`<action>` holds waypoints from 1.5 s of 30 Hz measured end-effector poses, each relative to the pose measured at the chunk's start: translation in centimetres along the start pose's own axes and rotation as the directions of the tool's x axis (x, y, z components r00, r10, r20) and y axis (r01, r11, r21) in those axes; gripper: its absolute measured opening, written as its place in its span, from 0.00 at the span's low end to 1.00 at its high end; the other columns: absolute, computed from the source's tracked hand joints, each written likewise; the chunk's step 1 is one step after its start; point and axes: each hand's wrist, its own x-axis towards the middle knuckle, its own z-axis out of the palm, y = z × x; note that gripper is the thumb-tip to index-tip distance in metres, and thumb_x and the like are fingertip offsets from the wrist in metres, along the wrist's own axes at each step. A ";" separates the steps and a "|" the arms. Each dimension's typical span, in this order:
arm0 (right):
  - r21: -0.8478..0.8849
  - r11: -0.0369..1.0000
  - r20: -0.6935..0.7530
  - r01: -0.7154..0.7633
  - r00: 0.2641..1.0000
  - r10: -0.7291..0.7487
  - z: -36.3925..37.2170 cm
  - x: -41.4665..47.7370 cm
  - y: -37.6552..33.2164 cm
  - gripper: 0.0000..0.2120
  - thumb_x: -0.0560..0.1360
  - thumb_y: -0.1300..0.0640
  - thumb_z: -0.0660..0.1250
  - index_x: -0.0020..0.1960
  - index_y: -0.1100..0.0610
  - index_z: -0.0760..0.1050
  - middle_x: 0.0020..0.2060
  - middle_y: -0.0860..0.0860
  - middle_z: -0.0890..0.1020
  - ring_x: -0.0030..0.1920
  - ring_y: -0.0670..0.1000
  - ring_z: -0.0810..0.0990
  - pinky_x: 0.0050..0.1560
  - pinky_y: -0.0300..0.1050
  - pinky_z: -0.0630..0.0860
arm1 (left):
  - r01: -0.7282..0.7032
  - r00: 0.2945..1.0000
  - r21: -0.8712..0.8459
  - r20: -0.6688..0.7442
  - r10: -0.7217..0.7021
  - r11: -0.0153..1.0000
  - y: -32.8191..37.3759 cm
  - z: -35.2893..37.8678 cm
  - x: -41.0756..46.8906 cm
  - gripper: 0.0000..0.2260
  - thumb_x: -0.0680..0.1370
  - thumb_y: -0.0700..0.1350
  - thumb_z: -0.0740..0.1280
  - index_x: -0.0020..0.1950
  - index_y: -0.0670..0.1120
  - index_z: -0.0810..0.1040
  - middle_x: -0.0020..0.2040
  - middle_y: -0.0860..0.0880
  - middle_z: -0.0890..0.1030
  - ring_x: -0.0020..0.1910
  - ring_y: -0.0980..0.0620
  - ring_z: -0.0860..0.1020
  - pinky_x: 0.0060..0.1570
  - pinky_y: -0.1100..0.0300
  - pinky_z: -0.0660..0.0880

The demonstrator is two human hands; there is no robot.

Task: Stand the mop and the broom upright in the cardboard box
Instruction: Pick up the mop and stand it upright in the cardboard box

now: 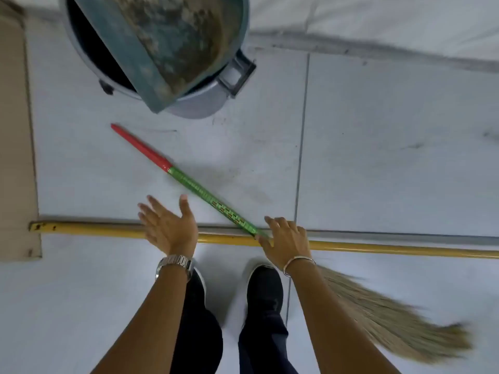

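A broom lies flat on the pale tiled floor, its red and green handle (189,182) running diagonally from upper left to lower right, its straw bristles (383,317) fanned out at the lower right. A long yellow pole (108,231), the mop's handle, lies across the floor from left to right, under the broom handle; the mop head is out of view. My left hand (168,225) hovers over the yellow pole, fingers spread, holding nothing. My right hand (287,240) rests over the spot where the two handles cross, fingers spread; whether it grips is unclear. The cardboard box (16,157) shows as a brown side at the left edge.
A grey round bin (205,101) stands at the top with a teal dustpan (151,49) resting in it. My two dark shoes (264,290) stand just below the yellow pole. A wall base runs along the top right.
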 end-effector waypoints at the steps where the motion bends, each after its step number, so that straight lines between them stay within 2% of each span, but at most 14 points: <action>1: -0.037 0.999 0.039 0.002 0.999 -0.001 0.8 0.9 0.2 0.27 0.88 0.43 0.56 0.82 0.55 0.63 0.79 0.57 0.73 0.78 0.60 0.72 0.78 0.58 0.70 | 0.122 0.992 -0.057 -0.024 -0.124 0.991 -0.7 0.6 0.3 0.34 0.79 0.59 0.55 0.77 0.43 0.45 0.78 0.40 0.45 0.77 0.41 0.46 0.72 0.38 0.50; 3: -0.094 0.995 0.086 -0.011 0.996 0.020 1.8 2.1 0.5 0.26 0.87 0.42 0.56 0.78 0.57 0.69 0.74 0.58 0.77 0.75 0.60 0.76 0.75 0.58 0.71 | 0.289 0.953 -0.142 -0.053 -0.299 0.947 -1.9 1.5 1.2 0.37 0.78 0.59 0.58 0.77 0.43 0.43 0.78 0.40 0.44 0.76 0.41 0.45 0.71 0.38 0.51; 6: -0.118 0.993 0.155 -0.021 0.987 0.039 2.3 2.8 0.8 0.27 0.87 0.41 0.56 0.77 0.58 0.70 0.73 0.58 0.78 0.74 0.61 0.77 0.76 0.59 0.71 | 0.406 0.895 -0.333 -0.044 -0.444 0.851 -3.0 2.1 1.7 0.39 0.77 0.56 0.62 0.76 0.41 0.41 0.78 0.39 0.47 0.76 0.39 0.50 0.72 0.44 0.53; 11: -0.117 0.993 0.194 -0.006 0.981 0.029 2.3 4.0 1.0 0.27 0.87 0.41 0.58 0.79 0.56 0.69 0.75 0.58 0.77 0.75 0.62 0.76 0.76 0.59 0.72 | 0.586 0.731 -0.580 0.078 -0.678 0.565 -3.9 2.1 4.2 0.34 0.76 0.53 0.65 0.75 0.44 0.52 0.73 0.40 0.61 0.68 0.39 0.66 0.64 0.44 0.71; 15: -0.112 0.994 0.230 -0.002 0.973 0.028 2.2 4.0 0.8 0.27 0.87 0.41 0.59 0.80 0.55 0.68 0.76 0.59 0.75 0.75 0.63 0.76 0.76 0.60 0.73 | 0.651 0.697 -0.657 0.319 -0.642 0.380 -5.1 1.2 5.5 0.24 0.78 0.49 0.61 0.73 0.46 0.61 0.72 0.42 0.65 0.69 0.41 0.67 0.63 0.43 0.71; 19: -0.122 0.993 0.230 0.006 0.973 0.023 1.2 3.2 0.8 0.26 0.87 0.43 0.59 0.78 0.57 0.69 0.74 0.60 0.75 0.73 0.63 0.77 0.72 0.59 0.77 | 0.676 0.669 -0.676 0.396 -0.629 0.293 -5.1 -0.9 5.5 0.19 0.78 0.44 0.64 0.69 0.47 0.69 0.70 0.43 0.65 0.68 0.41 0.66 0.62 0.37 0.68; 22: -0.082 0.997 0.177 0.004 0.984 0.011 -0.4 2.0 0.9 0.24 0.87 0.43 0.60 0.75 0.58 0.71 0.70 0.61 0.77 0.70 0.63 0.78 0.69 0.58 0.78 | 0.605 0.719 -0.762 0.399 -0.569 0.231 -5.0 -2.7 4.2 0.19 0.76 0.37 0.65 0.67 0.45 0.71 0.58 0.45 0.72 0.61 0.45 0.73 0.58 0.38 0.73; 25: -0.010 1.000 0.142 -0.010 0.990 0.012 -3.4 -0.2 0.8 0.23 0.86 0.43 0.61 0.72 0.58 0.73 0.69 0.61 0.77 0.70 0.63 0.77 0.69 0.59 0.77 | 0.492 0.801 -0.846 0.348 -0.487 0.206 -3.1 -5.6 1.7 0.23 0.74 0.33 0.65 0.68 0.47 0.69 0.53 0.47 0.76 0.58 0.46 0.76 0.54 0.41 0.77; 28: 0.082 0.996 0.120 -0.019 0.993 0.009 -6.9 -3.2 0.6 0.20 0.86 0.44 0.63 0.68 0.58 0.75 0.66 0.60 0.79 0.60 0.62 0.79 0.62 0.56 0.76 | 0.357 0.879 -0.909 0.250 -0.406 0.213 0.0 -9.6 -1.3 0.24 0.73 0.33 0.68 0.64 0.51 0.68 0.51 0.47 0.78 0.56 0.47 0.77 0.48 0.46 0.81; 30: 0.122 0.992 0.102 -0.018 0.995 0.005 -9.6 -5.4 0.5 0.14 0.86 0.45 0.63 0.61 0.56 0.75 0.59 0.59 0.81 0.52 0.58 0.76 0.53 0.51 0.72 | 0.259 0.925 -0.940 0.176 -0.336 0.222 2.1 -12.4 -3.2 0.23 0.72 0.33 0.69 0.60 0.53 0.68 0.53 0.46 0.80 0.55 0.49 0.78 0.43 0.49 0.82; 34: 0.211 0.977 0.018 0.024 0.999 -0.028 -15.8 -10.9 -0.6 0.10 0.85 0.45 0.65 0.52 0.50 0.71 0.52 0.57 0.85 0.51 0.59 0.78 0.52 0.48 0.71 | 0.050 0.987 -0.976 0.017 -0.157 0.212 7.4 -19.5 -6.7 0.21 0.73 0.36 0.70 0.58 0.54 0.67 0.57 0.44 0.80 0.56 0.50 0.80 0.43 0.48 0.82; 37: 0.265 0.960 -0.061 0.090 0.995 -0.077 -20.6 -15.2 -2.4 0.10 0.85 0.46 0.66 0.56 0.53 0.78 0.48 0.54 0.82 0.54 0.62 0.81 0.54 0.49 0.74 | -0.101 0.993 -0.976 -0.110 -0.037 0.192 11.8 -25.6 -8.9 0.22 0.73 0.41 0.71 0.62 0.54 0.66 0.58 0.44 0.77 0.50 0.52 0.82 0.42 0.47 0.82; 41: 0.330 0.917 -0.197 0.224 0.966 -0.165 -27.6 -22.5 -5.0 0.07 0.84 0.47 0.69 0.50 0.49 0.77 0.48 0.52 0.81 0.52 0.55 0.77 0.61 0.53 0.78 | -0.274 0.960 -0.953 -0.263 0.095 0.130 18.5 -35.4 -13.1 0.23 0.75 0.44 0.70 0.65 0.56 0.65 0.56 0.45 0.76 0.48 0.48 0.83 0.40 0.49 0.81; 45: 0.400 0.848 -0.310 0.348 0.922 -0.232 -34.3 -30.8 -6.3 0.06 0.83 0.50 0.70 0.49 0.50 0.78 0.48 0.53 0.83 0.52 0.54 0.79 0.51 0.46 0.75 | -0.375 0.902 -0.927 -0.364 0.233 0.005 24.8 -45.3 -18.6 0.26 0.73 0.45 0.72 0.67 0.53 0.65 0.52 0.49 0.75 0.46 0.48 0.80 0.40 0.47 0.80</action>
